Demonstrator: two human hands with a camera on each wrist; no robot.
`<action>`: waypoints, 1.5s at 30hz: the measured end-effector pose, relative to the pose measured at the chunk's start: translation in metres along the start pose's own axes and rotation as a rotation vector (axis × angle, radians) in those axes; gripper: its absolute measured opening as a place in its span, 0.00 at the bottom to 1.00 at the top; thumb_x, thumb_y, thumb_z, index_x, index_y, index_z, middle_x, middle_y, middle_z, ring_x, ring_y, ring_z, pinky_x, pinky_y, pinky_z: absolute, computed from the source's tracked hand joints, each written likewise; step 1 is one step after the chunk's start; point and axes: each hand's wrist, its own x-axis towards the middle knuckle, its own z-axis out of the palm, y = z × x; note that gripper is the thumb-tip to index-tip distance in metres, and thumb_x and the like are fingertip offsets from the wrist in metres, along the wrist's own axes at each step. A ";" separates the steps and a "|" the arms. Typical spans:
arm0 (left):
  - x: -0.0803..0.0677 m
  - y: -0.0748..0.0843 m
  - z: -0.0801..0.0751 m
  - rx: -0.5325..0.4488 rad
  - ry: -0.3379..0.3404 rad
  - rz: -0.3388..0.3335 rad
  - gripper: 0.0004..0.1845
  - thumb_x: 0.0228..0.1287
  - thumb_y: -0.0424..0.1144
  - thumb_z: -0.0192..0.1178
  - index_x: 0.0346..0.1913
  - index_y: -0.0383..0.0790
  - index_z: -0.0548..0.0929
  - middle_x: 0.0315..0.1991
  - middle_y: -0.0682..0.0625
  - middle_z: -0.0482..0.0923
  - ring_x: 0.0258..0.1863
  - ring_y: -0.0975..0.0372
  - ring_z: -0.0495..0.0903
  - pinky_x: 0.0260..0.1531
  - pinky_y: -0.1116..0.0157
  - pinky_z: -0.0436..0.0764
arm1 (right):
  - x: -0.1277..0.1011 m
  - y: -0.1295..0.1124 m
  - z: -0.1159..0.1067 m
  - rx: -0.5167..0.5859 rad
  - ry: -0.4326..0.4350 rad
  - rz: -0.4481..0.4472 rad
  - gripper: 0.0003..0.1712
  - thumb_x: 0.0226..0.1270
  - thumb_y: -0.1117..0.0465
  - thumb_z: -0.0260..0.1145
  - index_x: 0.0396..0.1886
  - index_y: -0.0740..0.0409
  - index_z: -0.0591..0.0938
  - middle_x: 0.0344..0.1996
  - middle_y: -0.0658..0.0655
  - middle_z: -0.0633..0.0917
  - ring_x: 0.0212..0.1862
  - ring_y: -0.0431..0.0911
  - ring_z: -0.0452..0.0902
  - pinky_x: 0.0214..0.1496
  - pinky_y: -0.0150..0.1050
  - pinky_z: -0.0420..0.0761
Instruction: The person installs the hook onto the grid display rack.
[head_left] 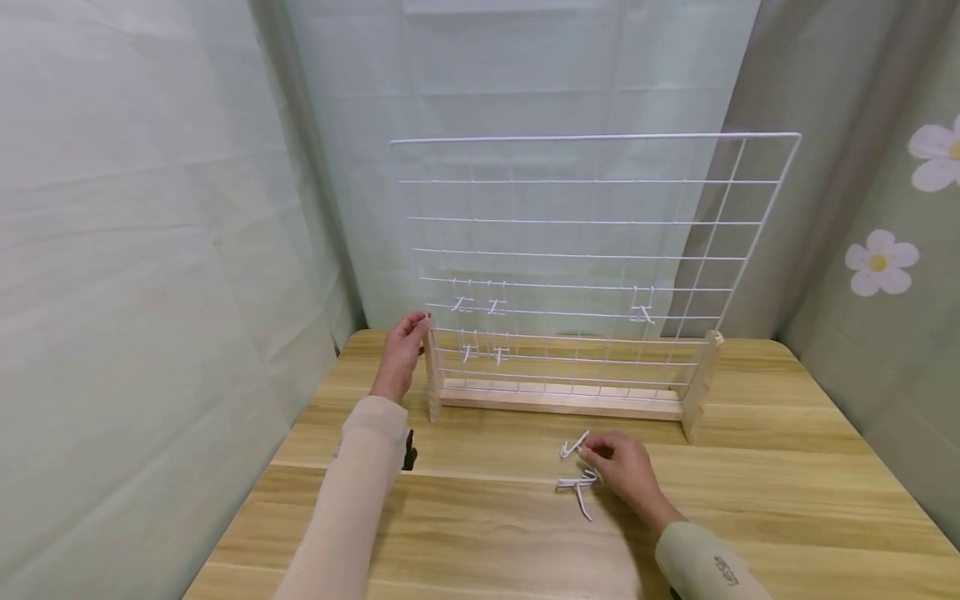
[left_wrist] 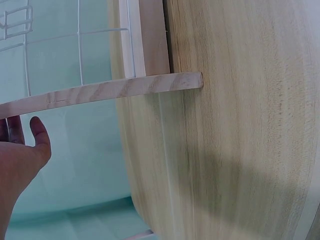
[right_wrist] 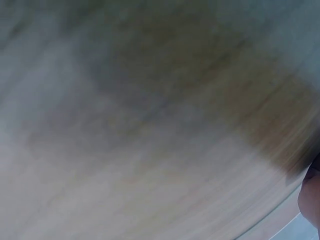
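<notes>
A white wire grid panel [head_left: 596, 222] stands upright in a light wooden base [head_left: 555, 400] on the table. My left hand [head_left: 403, 350] touches the top of the base's left side post [head_left: 433, 375]. In the left wrist view, the thumb [left_wrist: 41, 137] is apart from that post, and some fingers are partly hidden. My right hand [head_left: 621, 467] pinches a white wire hook [head_left: 573, 446] low over the table. Just beside it lies a second item, one or more white hooks [head_left: 576, 483] with a prong toward me. The right wrist view is blurred.
Several white hooks hang on the grid's lower rows, such as one hook [head_left: 642, 313] on the right and others at left. The wooden table [head_left: 480, 533] extends around the rack. Pale curtains [head_left: 150, 250] surround it, with flower prints at right.
</notes>
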 end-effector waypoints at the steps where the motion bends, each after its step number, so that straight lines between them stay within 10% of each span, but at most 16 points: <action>1: 0.000 0.000 0.000 0.000 -0.003 0.001 0.21 0.77 0.43 0.53 0.63 0.32 0.72 0.61 0.44 0.73 0.57 0.57 0.70 0.62 0.53 0.68 | 0.000 0.000 0.000 0.001 0.000 -0.002 0.06 0.55 0.65 0.77 0.27 0.52 0.87 0.30 0.47 0.84 0.34 0.41 0.77 0.38 0.36 0.77; 45: -0.002 0.000 -0.001 0.024 -0.015 0.006 0.19 0.77 0.45 0.52 0.61 0.36 0.75 0.61 0.47 0.74 0.60 0.56 0.69 0.65 0.51 0.67 | 0.004 0.000 0.005 -0.102 0.011 -0.016 0.03 0.53 0.64 0.76 0.28 0.55 0.88 0.31 0.51 0.85 0.39 0.51 0.81 0.45 0.50 0.78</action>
